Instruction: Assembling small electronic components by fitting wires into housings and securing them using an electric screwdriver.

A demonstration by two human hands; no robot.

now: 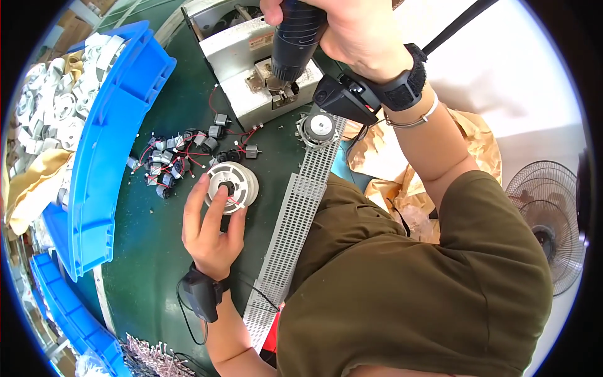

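My left hand (210, 226) rests on the dark green table, its fingers gripping a round white plastic part (233, 184) with a small motor in its centre and thin red wires. My right hand (352, 28) is raised at the top, closed around the black ribbed handle of a power tool (295, 41). The tool's tip points down at a metal fixture on a grey-white machine block (251, 69). Another round white part (319, 127) lies just below the block, near my right wrist.
A heap of small motors with red and black wires (179, 160) lies left of the white part. A blue bin (103, 144) with white plastic parts stands at the left. A perforated grey strip (295, 220) runs along the table edge. A floor fan (549, 220) stands right.
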